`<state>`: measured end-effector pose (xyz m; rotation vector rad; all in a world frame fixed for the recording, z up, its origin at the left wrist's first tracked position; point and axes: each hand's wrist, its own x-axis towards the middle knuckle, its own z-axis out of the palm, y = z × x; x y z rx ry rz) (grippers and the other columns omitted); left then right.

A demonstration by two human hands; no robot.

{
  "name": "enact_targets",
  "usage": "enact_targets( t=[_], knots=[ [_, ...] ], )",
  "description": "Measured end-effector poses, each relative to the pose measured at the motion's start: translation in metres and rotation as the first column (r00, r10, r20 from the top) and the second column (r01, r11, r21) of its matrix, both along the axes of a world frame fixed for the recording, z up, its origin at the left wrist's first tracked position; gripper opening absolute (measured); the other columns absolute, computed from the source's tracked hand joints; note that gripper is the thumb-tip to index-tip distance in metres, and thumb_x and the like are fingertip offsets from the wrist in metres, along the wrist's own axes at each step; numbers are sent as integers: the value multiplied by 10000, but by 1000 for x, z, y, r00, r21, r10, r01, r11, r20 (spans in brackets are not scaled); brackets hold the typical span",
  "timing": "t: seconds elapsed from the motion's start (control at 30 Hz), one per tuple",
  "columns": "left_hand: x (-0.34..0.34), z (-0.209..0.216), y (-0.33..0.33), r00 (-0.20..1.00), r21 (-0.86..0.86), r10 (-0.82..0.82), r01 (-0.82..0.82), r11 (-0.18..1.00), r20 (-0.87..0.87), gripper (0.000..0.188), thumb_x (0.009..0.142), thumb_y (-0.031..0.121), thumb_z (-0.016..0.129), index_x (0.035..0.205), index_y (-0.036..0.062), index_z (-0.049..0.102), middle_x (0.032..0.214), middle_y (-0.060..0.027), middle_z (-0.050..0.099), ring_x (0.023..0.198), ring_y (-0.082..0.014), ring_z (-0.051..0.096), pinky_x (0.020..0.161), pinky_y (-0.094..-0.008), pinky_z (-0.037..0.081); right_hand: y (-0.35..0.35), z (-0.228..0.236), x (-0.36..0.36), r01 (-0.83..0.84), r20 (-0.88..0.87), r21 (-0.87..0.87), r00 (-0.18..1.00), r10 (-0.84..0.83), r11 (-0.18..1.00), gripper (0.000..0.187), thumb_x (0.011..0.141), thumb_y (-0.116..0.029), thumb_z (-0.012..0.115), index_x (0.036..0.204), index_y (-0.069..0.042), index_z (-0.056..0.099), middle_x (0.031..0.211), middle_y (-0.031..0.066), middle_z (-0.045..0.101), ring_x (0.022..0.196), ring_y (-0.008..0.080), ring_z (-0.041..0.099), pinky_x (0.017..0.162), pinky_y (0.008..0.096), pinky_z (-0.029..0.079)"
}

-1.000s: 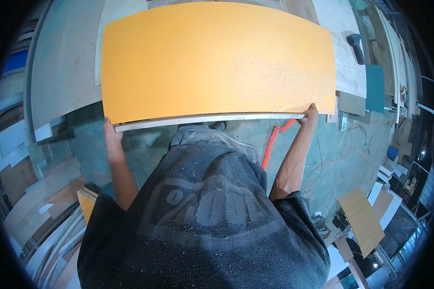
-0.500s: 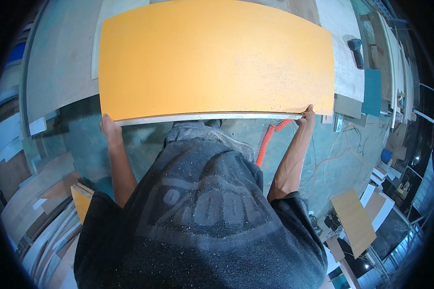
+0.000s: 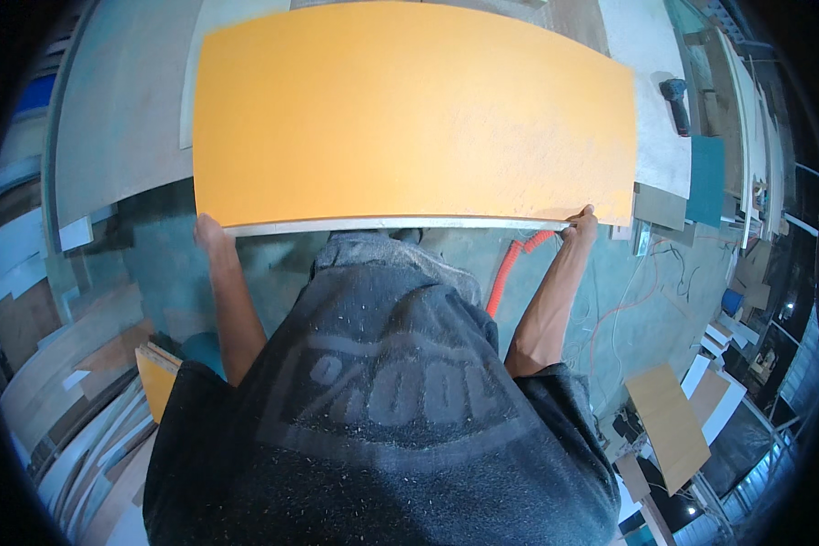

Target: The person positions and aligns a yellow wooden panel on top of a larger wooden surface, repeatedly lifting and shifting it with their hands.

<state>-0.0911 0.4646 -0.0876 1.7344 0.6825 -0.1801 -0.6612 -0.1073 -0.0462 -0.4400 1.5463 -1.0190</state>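
Note:
A large yellow-orange board lies across the table in front of me, its pale near edge facing my body. Fine dust and shavings are scattered over its right part. At the board's near left corner my left hand is closed round the edge, most fingers hidden beneath. My right hand grips the near edge close to the right corner, its thumb on top and the other fingers out of sight below.
A dark cordless power tool lies on the white sheet at the right. Below the board hangs a coiled red air hose. Thin cables cross the floor. Stacked offcuts stand at left, a brown panel at lower right.
The whole view has shifted slightly, so the board, both hands and the surroundings appear a little further right and lower. Both hands keep their grip on the board.

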Motion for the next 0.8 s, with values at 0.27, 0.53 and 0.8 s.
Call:
enact_targets(
  t=[0.27,0.53,0.8],
  knots=[
    [-42,76,-93,996,933,-61,-41,358,68,338,965,199,649,1229,-12,661,1247,-206,708,1171,-349,690,937,-503,554,25,17,1,-103,-802,-175,592,-81,979,528,981,-376,737,1239,69,616,1190,213,681,1032,345,672,873,479,544],
    [-120,132,-259,93,826,-990,545,142,108,674,957,405,737,1551,172,518,1608,-130,496,1490,-367,435,1219,-566,346,218,109,115,-987,-966,150,-159,206,-58,549,917,-380,782,1410,-205,618,1401,41,624,1367,267,528,1188,606,253],
    [-146,138,-296,39,690,-974,712,-131,-225,813,998,476,682,1675,197,329,1777,-76,188,1637,-363,112,1267,-670,158,219,95,126,-989,-979,128,-137,147,-73,467,919,-274,746,1362,-208,615,1292,18,629,1256,231,552,1118,514,286]
  ],
)
